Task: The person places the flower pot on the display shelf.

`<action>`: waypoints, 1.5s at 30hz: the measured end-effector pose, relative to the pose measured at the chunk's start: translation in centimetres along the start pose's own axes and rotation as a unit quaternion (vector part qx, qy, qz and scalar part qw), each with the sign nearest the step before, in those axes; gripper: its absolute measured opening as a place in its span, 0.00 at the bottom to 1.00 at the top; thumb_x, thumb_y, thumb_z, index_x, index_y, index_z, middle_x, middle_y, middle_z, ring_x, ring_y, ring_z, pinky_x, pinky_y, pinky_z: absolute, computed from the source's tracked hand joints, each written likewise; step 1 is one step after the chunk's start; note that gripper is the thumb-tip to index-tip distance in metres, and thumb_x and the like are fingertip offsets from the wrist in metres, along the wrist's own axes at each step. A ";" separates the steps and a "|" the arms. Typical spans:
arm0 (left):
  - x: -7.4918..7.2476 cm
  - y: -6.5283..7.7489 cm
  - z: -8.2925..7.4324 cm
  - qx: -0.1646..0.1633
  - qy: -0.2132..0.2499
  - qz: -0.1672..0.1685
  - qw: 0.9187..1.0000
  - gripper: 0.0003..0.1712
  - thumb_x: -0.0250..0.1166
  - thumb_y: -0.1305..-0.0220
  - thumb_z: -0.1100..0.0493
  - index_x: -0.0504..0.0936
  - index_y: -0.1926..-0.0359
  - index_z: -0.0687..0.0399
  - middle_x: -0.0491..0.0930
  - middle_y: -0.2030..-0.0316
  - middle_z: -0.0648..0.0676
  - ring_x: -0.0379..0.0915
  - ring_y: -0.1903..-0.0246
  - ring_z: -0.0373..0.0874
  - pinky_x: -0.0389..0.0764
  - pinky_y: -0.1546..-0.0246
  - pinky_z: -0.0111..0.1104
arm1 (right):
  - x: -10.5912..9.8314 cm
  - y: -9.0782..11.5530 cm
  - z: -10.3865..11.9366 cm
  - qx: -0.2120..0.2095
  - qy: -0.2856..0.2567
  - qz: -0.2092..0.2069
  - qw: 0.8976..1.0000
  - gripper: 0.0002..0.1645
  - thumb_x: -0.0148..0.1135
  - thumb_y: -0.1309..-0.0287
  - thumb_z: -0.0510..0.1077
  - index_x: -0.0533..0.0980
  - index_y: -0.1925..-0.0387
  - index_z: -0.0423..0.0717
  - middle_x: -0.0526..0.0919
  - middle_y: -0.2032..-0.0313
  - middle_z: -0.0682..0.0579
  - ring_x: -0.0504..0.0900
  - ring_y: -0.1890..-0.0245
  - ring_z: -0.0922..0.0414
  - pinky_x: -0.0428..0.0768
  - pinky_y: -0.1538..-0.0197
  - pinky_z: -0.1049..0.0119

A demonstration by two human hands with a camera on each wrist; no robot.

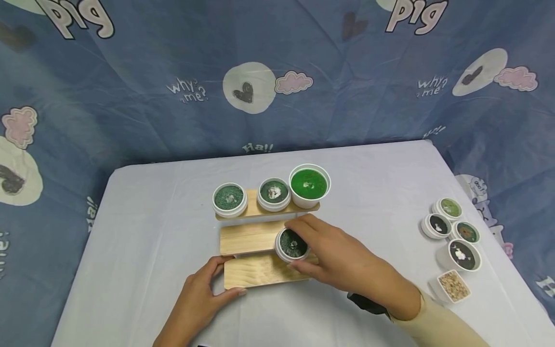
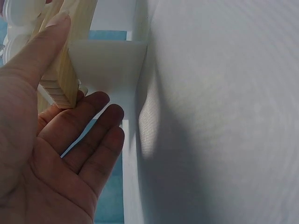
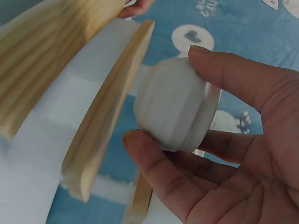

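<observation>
A tiered wooden stand with three steps stands on the white table. My left hand holds the left end of its lowest step, thumb at the front edge and fingers behind; the left wrist view shows the thumb lying along the wood. With my right hand I grip a small round white pot with a dark green, speckled top, above the right part of the lower two steps. In the right wrist view the white pot appears tilted between thumb and fingers, apart from the boards.
On the top step sit two white pots with green tops and a larger white cup with bright green contents. At the table's right edge cluster several white pots and a square cup of beige bits. Behind hangs a blue printed cloth.
</observation>
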State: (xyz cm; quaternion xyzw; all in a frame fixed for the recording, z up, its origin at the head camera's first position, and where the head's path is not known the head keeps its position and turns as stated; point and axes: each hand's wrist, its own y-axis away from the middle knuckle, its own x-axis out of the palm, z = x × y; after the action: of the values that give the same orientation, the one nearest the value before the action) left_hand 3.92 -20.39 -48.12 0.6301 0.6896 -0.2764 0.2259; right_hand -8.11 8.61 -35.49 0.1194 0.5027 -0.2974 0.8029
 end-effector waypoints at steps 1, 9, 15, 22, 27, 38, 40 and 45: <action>0.0 0.0 0.0 0.001 -0.001 0.000 1.000 0.39 0.86 0.54 0.45 0.80 0.41 0.44 0.87 0.46 0.46 0.80 0.42 0.46 0.81 0.45 0.51 | 0.1 -0.2 0.2 -0.002 0.000 0.003 1.000 0.42 0.78 0.40 0.50 0.70 0.30 0.42 0.76 0.38 0.48 0.80 0.42 0.54 0.82 0.41 0.56; 0.1 0.0 0.2 0.003 -0.007 -0.003 1.000 0.39 0.87 0.55 0.46 0.80 0.41 0.45 0.87 0.46 0.46 0.81 0.43 0.45 0.82 0.47 0.49 | 1.0 -1.8 1.3 -0.016 -0.004 0.015 1.000 0.42 0.77 0.39 0.51 0.70 0.29 0.46 0.76 0.39 0.51 0.79 0.43 0.56 0.83 0.44 0.58; 0.0 -0.1 0.3 0.000 -0.004 0.005 1.000 0.40 0.87 0.56 0.48 0.80 0.41 0.45 0.87 0.45 0.46 0.80 0.42 0.44 0.82 0.45 0.49 | 1.6 -3.0 2.0 -0.031 -0.006 0.012 0.999 0.41 0.77 0.38 0.50 0.70 0.29 0.43 0.77 0.40 0.50 0.80 0.45 0.56 0.83 0.44 0.59; -0.1 0.0 0.4 0.003 -0.010 0.004 1.000 0.40 0.86 0.54 0.45 0.80 0.41 0.45 0.86 0.45 0.45 0.80 0.42 0.44 0.81 0.44 0.48 | 2.8 -4.6 3.0 -0.010 -0.038 0.008 0.999 0.45 0.77 0.38 0.53 0.66 0.30 0.37 0.79 0.39 0.44 0.79 0.40 0.53 0.78 0.36 0.57; -0.2 0.0 0.2 0.002 -0.006 -0.001 1.000 0.39 0.86 0.54 0.45 0.80 0.42 0.44 0.87 0.46 0.44 0.81 0.43 0.43 0.81 0.44 0.48 | 4.2 -5.6 3.6 -0.004 -0.051 -0.003 0.999 0.44 0.78 0.40 0.53 0.68 0.32 0.38 0.79 0.40 0.46 0.79 0.41 0.54 0.78 0.36 0.59; -0.1 0.2 0.2 -0.018 -0.003 0.008 1.000 0.39 0.86 0.54 0.44 0.80 0.43 0.46 0.88 0.47 0.48 0.81 0.43 0.46 0.81 0.43 0.51 | 5.4 -6.3 4.0 -0.003 -0.042 -0.024 0.999 0.42 0.77 0.38 0.52 0.69 0.31 0.38 0.80 0.37 0.46 0.77 0.36 0.52 0.74 0.31 0.59; -0.1 0.1 0.2 -0.011 -0.006 0.005 1.000 0.38 0.86 0.54 0.44 0.80 0.43 0.46 0.88 0.47 0.47 0.81 0.43 0.45 0.81 0.44 0.50 | 5.5 -6.4 4.1 -0.005 -0.042 -0.031 0.999 0.41 0.77 0.38 0.51 0.69 0.32 0.37 0.80 0.38 0.46 0.77 0.36 0.52 0.74 0.31 0.58; -0.3 0.2 0.2 0.003 -0.012 -0.003 1.000 0.38 0.86 0.54 0.43 0.81 0.43 0.46 0.88 0.48 0.46 0.82 0.45 0.45 0.82 0.46 0.50 | 6.0 -6.4 4.2 -0.008 -0.032 -0.051 0.998 0.41 0.77 0.38 0.50 0.68 0.32 0.38 0.82 0.41 0.47 0.79 0.39 0.52 0.76 0.34 0.58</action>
State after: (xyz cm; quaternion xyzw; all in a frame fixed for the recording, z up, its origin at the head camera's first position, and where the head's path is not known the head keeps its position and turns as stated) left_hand 4.15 -20.71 -48.14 0.6249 0.6883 -0.2864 0.2316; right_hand -7.02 -0.69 -38.10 0.0778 0.4846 -0.3375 0.8033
